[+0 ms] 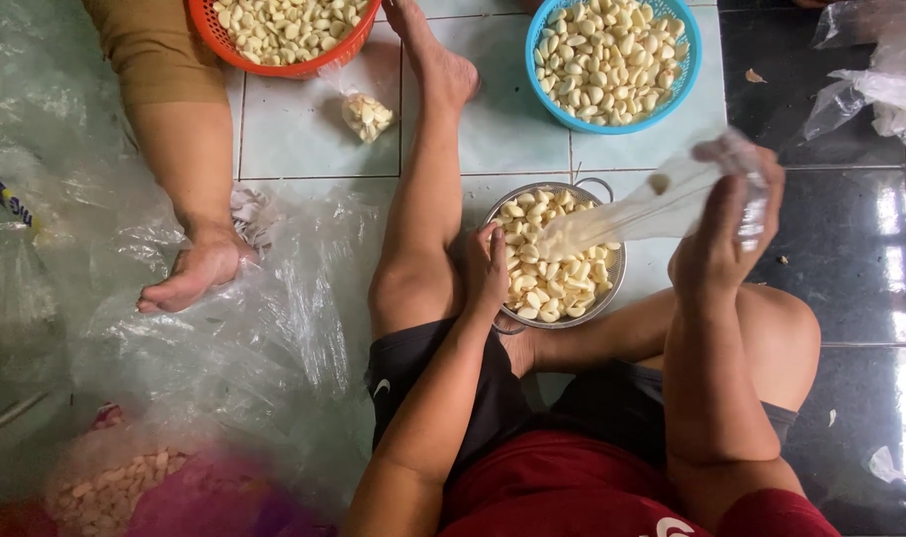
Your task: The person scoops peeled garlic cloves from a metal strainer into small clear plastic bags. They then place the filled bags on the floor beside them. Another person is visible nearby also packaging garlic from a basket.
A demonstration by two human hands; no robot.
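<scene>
— So, what is the right hand (717, 249) gripping up there?

— It is pinching the closed bottom of a thin clear plastic bag (662, 204), fingers curled shut on the film, and tipping it so the mouth is hanging over the round metal colander with small loop handles (608, 261). Peeled pale garlic cloves (552, 283) are lying heaped in the colander, and a few seem to be sliding along the bag.

— And the left hand (486, 273)?

— It is resting on the colander's near rim with the fingers loosely spread against the edge, seemingly steadying it; it is not closing on anything.

— How is that bag likely behaving?

— I am judging it as very light, limp and slick: the film is collapsing wherever it is not being held, so bunching a corner, as the right hand is doing, looks like the surest hold. The cloves are looking smooth, small and prone to rolling.

— Anything else around?

— A blue plastic basket (684, 88) and an orange plastic basket (214, 32), both full of cloves, are sitting farther off on the tiled floor (304, 129), and another person's bare foot (189, 278) is resting on crumpled clear plastic sheeting (274, 338) to the left
</scene>
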